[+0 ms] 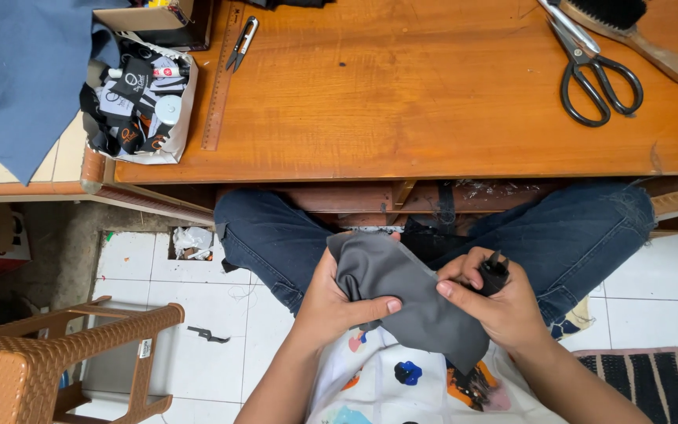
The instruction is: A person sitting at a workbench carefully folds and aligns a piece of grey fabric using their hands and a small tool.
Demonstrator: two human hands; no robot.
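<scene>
**Grey cloth pinched between both hands**

The grey fabric piece [413,302] is matte, smooth and folded, sagging between the grips over the lap. The left hand [337,302] clamps its left edge, thumb on top. The right hand [496,302] pinches its right edge, also closed around a small black strap [494,271].

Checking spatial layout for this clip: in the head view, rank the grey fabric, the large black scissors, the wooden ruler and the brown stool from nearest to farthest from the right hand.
1. grey fabric: held in the right hand, over the lap.
2. large black scissors: on the table, upper right.
3. wooden ruler: on the table, upper left.
4. brown stool: on the floor, far left.
</scene>
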